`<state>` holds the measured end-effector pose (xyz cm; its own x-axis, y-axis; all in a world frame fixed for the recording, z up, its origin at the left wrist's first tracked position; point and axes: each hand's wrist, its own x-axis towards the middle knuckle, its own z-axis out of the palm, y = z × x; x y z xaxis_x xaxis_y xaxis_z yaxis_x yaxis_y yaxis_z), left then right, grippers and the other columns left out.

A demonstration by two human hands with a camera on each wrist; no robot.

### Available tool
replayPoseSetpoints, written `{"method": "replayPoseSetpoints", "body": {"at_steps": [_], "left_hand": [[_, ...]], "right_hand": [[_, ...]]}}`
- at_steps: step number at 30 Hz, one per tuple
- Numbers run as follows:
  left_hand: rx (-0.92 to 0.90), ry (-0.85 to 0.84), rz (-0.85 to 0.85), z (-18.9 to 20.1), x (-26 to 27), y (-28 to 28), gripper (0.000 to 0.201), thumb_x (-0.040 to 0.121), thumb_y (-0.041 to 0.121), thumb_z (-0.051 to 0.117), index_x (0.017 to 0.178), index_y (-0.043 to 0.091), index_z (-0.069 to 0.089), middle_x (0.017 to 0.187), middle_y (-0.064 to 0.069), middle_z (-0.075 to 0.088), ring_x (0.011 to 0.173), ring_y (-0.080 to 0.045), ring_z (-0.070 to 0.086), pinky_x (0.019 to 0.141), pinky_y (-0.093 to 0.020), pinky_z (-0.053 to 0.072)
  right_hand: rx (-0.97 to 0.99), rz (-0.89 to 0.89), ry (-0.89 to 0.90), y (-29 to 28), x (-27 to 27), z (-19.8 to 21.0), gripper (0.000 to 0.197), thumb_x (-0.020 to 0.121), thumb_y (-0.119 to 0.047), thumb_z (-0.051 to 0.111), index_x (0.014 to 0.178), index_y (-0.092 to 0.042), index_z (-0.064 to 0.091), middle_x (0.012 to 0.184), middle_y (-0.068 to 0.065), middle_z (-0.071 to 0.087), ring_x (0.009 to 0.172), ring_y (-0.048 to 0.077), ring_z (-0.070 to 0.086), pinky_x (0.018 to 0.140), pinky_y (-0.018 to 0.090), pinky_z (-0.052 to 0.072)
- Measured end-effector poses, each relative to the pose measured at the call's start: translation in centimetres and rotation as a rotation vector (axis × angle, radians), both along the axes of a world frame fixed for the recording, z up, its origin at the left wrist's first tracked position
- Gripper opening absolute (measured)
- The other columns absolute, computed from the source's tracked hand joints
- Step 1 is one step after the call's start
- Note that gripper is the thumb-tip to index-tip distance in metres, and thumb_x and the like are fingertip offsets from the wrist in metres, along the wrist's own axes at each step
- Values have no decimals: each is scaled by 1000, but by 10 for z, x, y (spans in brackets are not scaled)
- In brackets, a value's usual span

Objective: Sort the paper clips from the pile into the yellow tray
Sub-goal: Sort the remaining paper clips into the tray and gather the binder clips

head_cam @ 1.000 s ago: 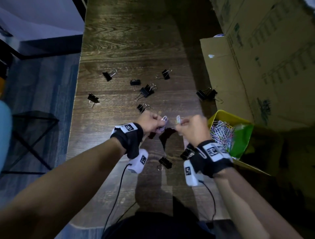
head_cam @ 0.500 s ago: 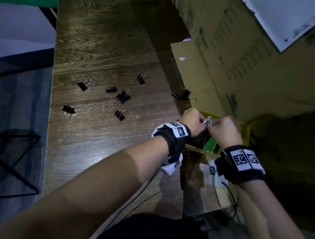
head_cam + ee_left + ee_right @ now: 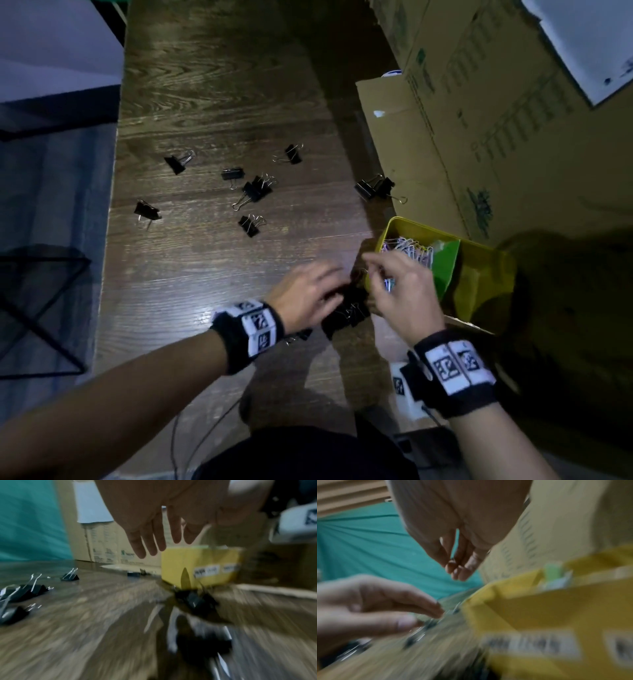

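The yellow tray (image 3: 486, 274) stands at the table's right edge with several silver paper clips (image 3: 411, 250) in its left part. Its yellow wall (image 3: 200, 566) fills the left wrist view's middle. A small pile of black binder clips (image 3: 347, 313) lies just left of the tray. My left hand (image 3: 308, 294) hovers over this pile, fingers (image 3: 150, 540) straight and spread, holding nothing. My right hand (image 3: 394, 284) hangs by the tray's near left corner. Its fingers (image 3: 458, 566) are loosely curved with tips close together. I see nothing between them, though both wrist views are blurred.
Several black binder clips (image 3: 255, 190) lie scattered over the dark wooden table (image 3: 205, 102). Two more binder clips (image 3: 373, 187) sit by a cardboard flap (image 3: 394, 137). Large cardboard boxes (image 3: 513, 120) wall off the right side. A green divider (image 3: 445, 263) stands inside the tray.
Both hands pinched paper clips together over the tray half a second ago. Now they have parted and dropped back left to the pile, and the left hand's fingers are spread.
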<state>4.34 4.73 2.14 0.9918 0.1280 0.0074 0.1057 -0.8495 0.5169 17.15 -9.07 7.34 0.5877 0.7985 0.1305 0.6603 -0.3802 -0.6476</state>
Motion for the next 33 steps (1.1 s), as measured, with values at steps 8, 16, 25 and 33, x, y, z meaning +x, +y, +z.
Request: {"method": "replayPoseSetpoints", "body": {"at_steps": [8,16,25,33], "left_hand": [[236,397,-68,-74,-74,-10,59,93,30,39,145,27,13,155,-1,6,143,-25,4,108,-63,17],[186,395,226,-74,-41,70,56,96,15,41,145,28,17,156,0,-11,140,-18,-18,108,-54,-12],[117,-12,545,-43,-74,189,57,87,54,44,133,19,43,149,-11,30,136,-29,29,108,-57,26],[-66,128,1147,-72,-114,300,86,75,70,46,146,31,16,156,-12,6,143,-34,6,114,-56,7]], "right_hand": [[-511,142,-28,-7,-69,-104,59,96,-40,29,145,-9,31,154,23,17,144,36,5,116,50,11],[-611,156,44,62,-73,-113,65,96,-45,28,148,-7,19,156,20,4,145,36,-7,116,56,6],[-240,-311,109,157,9,-79,62,94,-43,47,146,-13,29,155,22,7,144,36,4,117,47,10],[-481,-771,322,202,92,-119,81,76,-76,35,145,-48,3,155,23,10,139,44,19,109,60,21]]}}
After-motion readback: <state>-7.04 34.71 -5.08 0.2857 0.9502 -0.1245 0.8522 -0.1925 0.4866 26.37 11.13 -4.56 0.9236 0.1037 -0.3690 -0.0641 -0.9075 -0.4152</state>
